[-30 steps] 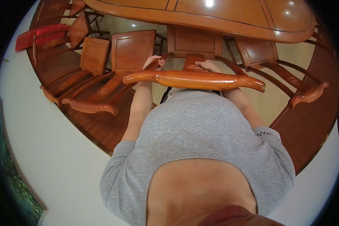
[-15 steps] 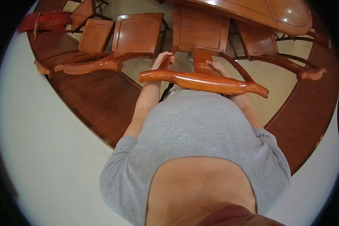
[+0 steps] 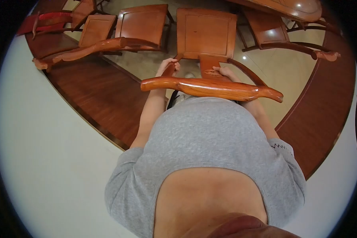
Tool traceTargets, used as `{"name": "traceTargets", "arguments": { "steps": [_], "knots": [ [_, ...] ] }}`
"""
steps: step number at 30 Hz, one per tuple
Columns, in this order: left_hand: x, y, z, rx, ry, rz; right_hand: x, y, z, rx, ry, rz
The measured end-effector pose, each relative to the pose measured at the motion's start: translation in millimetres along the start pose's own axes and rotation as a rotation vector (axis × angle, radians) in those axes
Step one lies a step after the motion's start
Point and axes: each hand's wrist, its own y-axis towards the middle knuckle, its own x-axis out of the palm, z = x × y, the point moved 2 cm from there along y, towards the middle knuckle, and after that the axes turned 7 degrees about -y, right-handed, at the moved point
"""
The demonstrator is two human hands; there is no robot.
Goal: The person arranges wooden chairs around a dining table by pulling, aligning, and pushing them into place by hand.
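Note:
A reddish-brown wooden chair (image 3: 206,33) stands directly in front of me, its back toward my body and its seat fully in sight. My left hand (image 3: 169,66) is wrapped around the left upright of the chair back. On the other side, my right hand (image 3: 226,73) grips the edge of the carved middle slat, with its fingers partly hidden behind the wood. The curved top rail (image 3: 210,88) lies across both forearms in view, close to my belly. The chair's legs are mostly hidden.
A polished wooden table (image 3: 293,8) is ahead at the upper right. More wooden chairs stand to the left (image 3: 141,25) and right (image 3: 267,29). Red cloth (image 3: 47,23) shows at the far left. Pale tiles and dark brown flooring (image 3: 99,91) surround me.
The held chair has come away from the table with me, and its whole seat now shows. The table and neighbouring chairs sit farther up in view. Both hands keep their hold.

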Motion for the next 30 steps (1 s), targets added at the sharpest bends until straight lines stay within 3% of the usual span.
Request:
{"name": "traceTargets", "arguments": {
  "steps": [3,6,7,10,12,14,17,19,24,30],
  "knots": [
    [-8.3,8.0,2.5,-0.042,-0.037,-0.003,0.2,-14.5,-0.5,-0.011,0.211,-0.070],
    [-16.0,10.3,2.8,-0.022,-0.062,-0.090,-5.6,-18.0,-5.5,-0.108,0.087,-0.038],
    [-11.1,9.7,2.6,-0.014,-0.068,-0.085,-2.2,21.3,32.5,-0.203,0.488,-0.227],
    [-1.3,9.7,4.4,-0.026,-0.071,-0.038,-4.0,8.0,25.5,-0.055,0.614,-0.187],
    [-2.3,16.3,10.2,-0.147,-0.101,-0.096,-20.1,-24.2,-8.1,-0.140,0.469,-0.189],
    [10.5,15.2,9.8,-0.139,-0.089,-0.037,-28.7,-24.3,-11.7,-0.228,0.322,-0.195],
    [22.5,9.9,12.0,-0.135,-0.087,0.031,-24.5,-2.7,-4.6,-0.204,0.333,-0.260],
    [33.6,16.8,5.3,-0.148,-0.119,0.071,-36.8,-4.5,-9.5,-0.077,0.427,-0.180],
    [44.7,22.0,4.8,-0.210,-0.160,0.116,-49.0,12.6,-5.1,-0.029,0.401,-0.186],
    [48.6,27.7,24.9,-0.251,-0.102,0.077,-42.7,43.5,-12.8,0.006,0.334,-0.174]
  ]
}}
